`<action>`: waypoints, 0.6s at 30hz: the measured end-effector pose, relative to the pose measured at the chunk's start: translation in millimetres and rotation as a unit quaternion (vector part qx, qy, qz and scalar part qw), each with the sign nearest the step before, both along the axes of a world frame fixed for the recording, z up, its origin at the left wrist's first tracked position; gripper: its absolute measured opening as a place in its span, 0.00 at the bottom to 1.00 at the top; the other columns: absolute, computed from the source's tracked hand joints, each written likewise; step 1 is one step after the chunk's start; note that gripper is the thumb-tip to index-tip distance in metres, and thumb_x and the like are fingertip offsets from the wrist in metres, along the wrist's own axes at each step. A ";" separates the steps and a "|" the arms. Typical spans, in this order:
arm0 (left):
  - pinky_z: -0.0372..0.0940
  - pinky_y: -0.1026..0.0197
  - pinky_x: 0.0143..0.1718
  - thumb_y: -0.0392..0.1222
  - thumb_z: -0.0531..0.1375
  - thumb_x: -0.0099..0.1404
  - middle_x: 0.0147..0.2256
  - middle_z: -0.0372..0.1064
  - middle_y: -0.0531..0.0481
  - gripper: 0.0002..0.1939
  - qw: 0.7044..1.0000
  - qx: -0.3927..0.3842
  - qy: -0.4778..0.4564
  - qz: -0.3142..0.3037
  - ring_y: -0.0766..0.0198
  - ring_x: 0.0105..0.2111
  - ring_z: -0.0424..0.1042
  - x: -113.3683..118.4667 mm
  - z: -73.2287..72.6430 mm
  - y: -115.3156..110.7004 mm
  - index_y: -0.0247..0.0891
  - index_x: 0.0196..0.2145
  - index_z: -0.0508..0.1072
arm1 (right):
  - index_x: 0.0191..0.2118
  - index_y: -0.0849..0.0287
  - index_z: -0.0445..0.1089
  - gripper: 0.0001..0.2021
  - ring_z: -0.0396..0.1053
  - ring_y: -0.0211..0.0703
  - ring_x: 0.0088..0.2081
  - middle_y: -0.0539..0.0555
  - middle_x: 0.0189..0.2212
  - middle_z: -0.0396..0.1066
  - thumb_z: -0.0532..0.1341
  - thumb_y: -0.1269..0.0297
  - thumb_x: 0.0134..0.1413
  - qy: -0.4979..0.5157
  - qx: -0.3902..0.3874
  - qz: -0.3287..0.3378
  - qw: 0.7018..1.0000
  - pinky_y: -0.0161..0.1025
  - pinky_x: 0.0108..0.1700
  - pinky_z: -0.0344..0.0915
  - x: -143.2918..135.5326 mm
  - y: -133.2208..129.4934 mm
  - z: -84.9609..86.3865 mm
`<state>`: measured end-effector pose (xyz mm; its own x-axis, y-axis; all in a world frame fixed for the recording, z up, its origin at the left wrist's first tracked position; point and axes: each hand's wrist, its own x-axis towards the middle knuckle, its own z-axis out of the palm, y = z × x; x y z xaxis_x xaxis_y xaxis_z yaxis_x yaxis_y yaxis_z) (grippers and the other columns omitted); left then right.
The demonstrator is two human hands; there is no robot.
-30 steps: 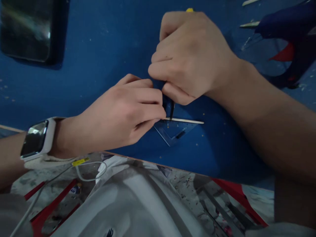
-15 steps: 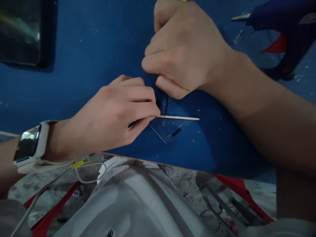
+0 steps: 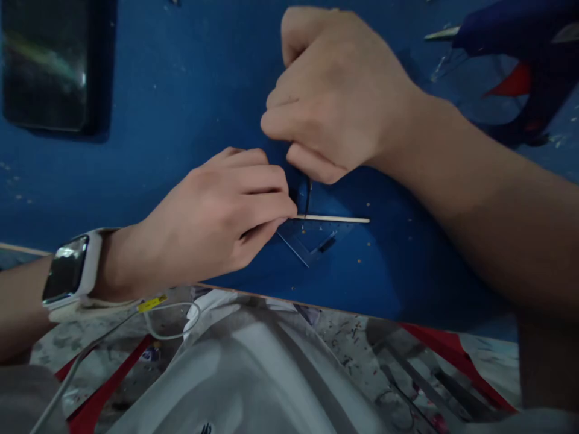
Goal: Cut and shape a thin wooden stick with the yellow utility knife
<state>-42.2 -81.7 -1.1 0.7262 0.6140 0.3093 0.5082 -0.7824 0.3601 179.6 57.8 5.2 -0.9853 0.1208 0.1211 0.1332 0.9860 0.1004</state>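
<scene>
Beige stick (image 3: 335, 219) in left hand (image 3: 226, 211), fingers (image 3: 275, 208) pinched; right hand (image 3: 332, 99), palm-down, fisted round dark tool (image 3: 309, 194).

The person wears a watch (image 3: 67, 271) on the wrist behind the left hand (image 3: 221, 217). It has a shiny black face with round corners, a pale case and a cream band (image 3: 97, 309). Below the left hand and the right hand (image 3: 339, 96) are loose, light grey clothes (image 3: 253, 367) with soft folds and a little dark mark (image 3: 207, 428) low down.
</scene>
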 end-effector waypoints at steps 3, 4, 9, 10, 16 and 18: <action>0.77 0.54 0.45 0.34 0.65 0.93 0.48 0.90 0.52 0.13 1.000 0.007 -0.003 0.001 0.57 0.45 0.87 -1.8 0.8 -0.5 0.41 0.48 0.89 | 0.28 0.43 0.55 0.11 0.46 0.39 0.28 0.45 0.24 0.39 0.42 0.62 0.61 0.007 0.009 -0.003 1.000 0.56 0.44 0.65 0.3 -2.0 -0.6; 0.78 0.54 0.46 0.34 0.65 0.93 0.47 0.90 0.52 0.13 1.000 0.012 -0.002 0.004 0.57 0.46 0.87 -2.3 0.9 -0.7 0.41 0.49 0.89 | 0.28 0.44 0.55 0.11 0.46 0.39 0.28 0.45 0.23 0.39 0.43 0.62 0.61 -0.001 0.010 0.002 1.000 0.55 0.44 0.67 0.0 -2.9 -0.9; 0.77 0.55 0.47 0.35 0.65 0.95 0.49 0.90 0.54 0.12 1.000 0.015 0.000 -0.005 0.59 0.47 0.87 -2.1 -1.6 -0.9 0.41 0.50 0.88 | 0.27 0.44 0.48 0.12 0.52 0.38 0.28 0.45 0.23 0.40 0.44 0.64 0.63 0.035 -0.011 0.006 0.999 0.58 0.47 0.76 1.7 -0.6 -4.4; 0.77 0.55 0.46 0.35 0.65 0.94 0.49 0.90 0.54 0.11 1.000 0.016 0.000 -0.008 0.60 0.47 0.87 -1.9 -2.3 -0.8 0.41 0.50 0.88 | 0.28 0.43 0.44 0.12 0.51 0.38 0.29 0.45 0.23 0.39 0.43 0.63 0.63 0.054 -0.020 0.007 0.998 0.59 0.47 0.76 3.0 1.0 -5.2; 0.76 0.53 0.46 0.34 0.65 0.94 0.49 0.90 0.52 0.11 1.000 0.012 -0.004 -0.005 0.59 0.48 0.86 -3.5 -1.2 0.1 0.42 0.50 0.87 | 0.30 0.43 0.38 0.12 0.60 0.41 0.32 0.44 0.25 0.41 0.43 0.57 0.66 0.079 -0.100 0.009 0.992 0.68 0.52 0.76 9.0 8.9 -8.0; 0.76 0.53 0.46 0.33 0.66 0.93 0.48 0.90 0.52 0.11 1.000 0.010 -0.010 -0.007 0.59 0.47 0.85 -3.6 -0.4 0.5 0.42 0.50 0.87 | 0.30 0.44 0.40 0.13 0.63 0.44 0.33 0.45 0.25 0.43 0.44 0.56 0.66 0.083 -0.114 -0.004 0.990 0.70 0.54 0.76 9.0 9.9 -7.7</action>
<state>-45.8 -81.2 -1.5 0.7279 0.5975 0.3362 0.4902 -0.7964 0.3542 188.7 67.7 -2.5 -0.9526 0.1722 0.2506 0.1379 0.9792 -0.1487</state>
